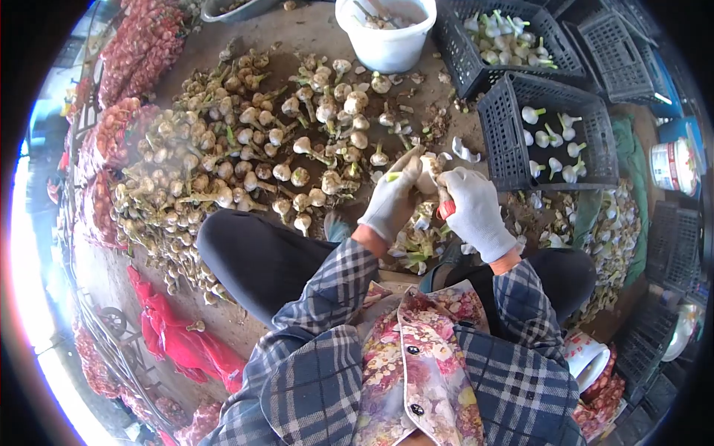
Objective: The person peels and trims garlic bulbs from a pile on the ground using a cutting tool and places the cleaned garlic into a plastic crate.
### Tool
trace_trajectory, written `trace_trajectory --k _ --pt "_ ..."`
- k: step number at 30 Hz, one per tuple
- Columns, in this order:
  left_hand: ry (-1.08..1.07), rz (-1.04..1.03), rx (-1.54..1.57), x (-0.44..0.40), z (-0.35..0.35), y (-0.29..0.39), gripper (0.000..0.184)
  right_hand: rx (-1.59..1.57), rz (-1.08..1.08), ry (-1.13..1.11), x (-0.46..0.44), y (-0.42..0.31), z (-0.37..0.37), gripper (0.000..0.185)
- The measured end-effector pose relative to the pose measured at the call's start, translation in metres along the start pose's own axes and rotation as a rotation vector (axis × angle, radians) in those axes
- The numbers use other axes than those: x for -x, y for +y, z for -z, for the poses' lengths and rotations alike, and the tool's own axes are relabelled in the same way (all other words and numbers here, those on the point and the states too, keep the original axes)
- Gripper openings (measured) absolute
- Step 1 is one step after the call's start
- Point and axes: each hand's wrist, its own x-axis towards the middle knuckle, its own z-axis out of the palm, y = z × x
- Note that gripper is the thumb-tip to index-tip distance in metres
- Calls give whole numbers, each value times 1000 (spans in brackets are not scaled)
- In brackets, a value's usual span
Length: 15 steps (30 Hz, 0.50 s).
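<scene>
My left hand (392,199), in a pale work glove, is closed around a garlic bulb (427,178) in front of my knees. My right hand (471,209), also gloved, grips a small red-handled knife (446,209) against the right side of that bulb. Most of the blade is hidden by the fingers and the bulb. Below the hands, cut stalks and peelings (418,241) lie between my feet. A wide pile of untrimmed garlic (223,141) with stalks and roots spreads over the ground ahead and to the left.
A black crate (487,160) on the right holds several trimmed white bulbs; a fuller crate (454,56) stands behind it. A white bucket (387,46) is at the back. Red net sacks (141,52) line the left, near a red bag (182,342). Peelings (610,238) are heaped at right.
</scene>
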Motion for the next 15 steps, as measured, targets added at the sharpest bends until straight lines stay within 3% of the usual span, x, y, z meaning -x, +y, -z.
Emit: trace_trajectory --k 2,4,6,7,8,9,10,11,12,13,14,15 --pt "48 -140 139 -12 -9 1 47 91 -35 70 -2 7 2 12" --pt "31 -127 102 -19 -5 8 40 270 -146 278 -8 26 9 15" --pt "-12 -152 -54 -14 -1 26 40 387 -357 160 7 65 7 14" --pt "23 -168 -3 -14 8 33 43 392 -362 163 17 76 2 14" --pt "27 -166 -1 -17 17 39 43 402 -377 -285 29 82 -5 18" --pt "7 -186 191 -20 29 44 42 393 -375 -743 41 83 -11 21" --pt "-16 -205 381 -20 31 48 43 282 -257 -1009 50 82 -15 30" --pt "-19 -346 -49 -18 29 47 41 343 -239 -816 58 88 -23 31" --pt "-14 -350 -47 -24 29 48 41 400 -217 -624 63 94 -31 32" --pt "-37 -197 298 -29 30 48 41 396 -213 -632 46 82 -30 32" --pt "-62 -36 637 -34 29 47 40 -25 -439 -486 24 68 -34 35" --pt "-6 -361 -60 -40 17 33 41 -442 -646 -315 2 64 -36 38"
